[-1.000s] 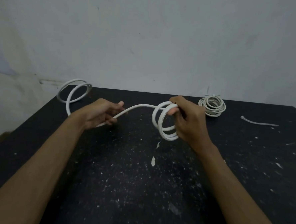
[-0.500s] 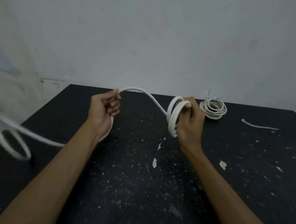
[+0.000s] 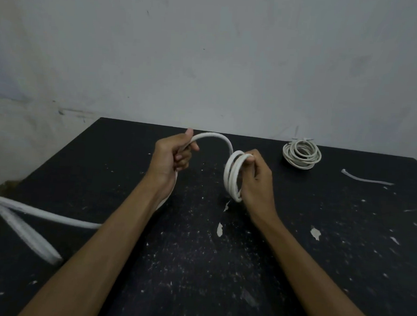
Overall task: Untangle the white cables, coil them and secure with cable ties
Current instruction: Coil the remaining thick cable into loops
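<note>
The right hand (image 3: pixel 256 178) pinches the small coil (image 3: pixel 234 175) of thick white round cable while the left hand (image 3: pixel 172 157) grips its free length (image 3: pixel 40 214), which may spring the loops apart if pulled tight.

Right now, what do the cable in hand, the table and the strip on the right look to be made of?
Cable: seemingly a matt white plastic or rubbery jacket; it bends smoothly into loops without kinking.
Table: a hard top with a matt black coat, probably paint; pale chips and specks show through. Core unclear.
Strip: thin, pale, slightly curved, likely a plastic cable tie, too small to be sure.
</note>
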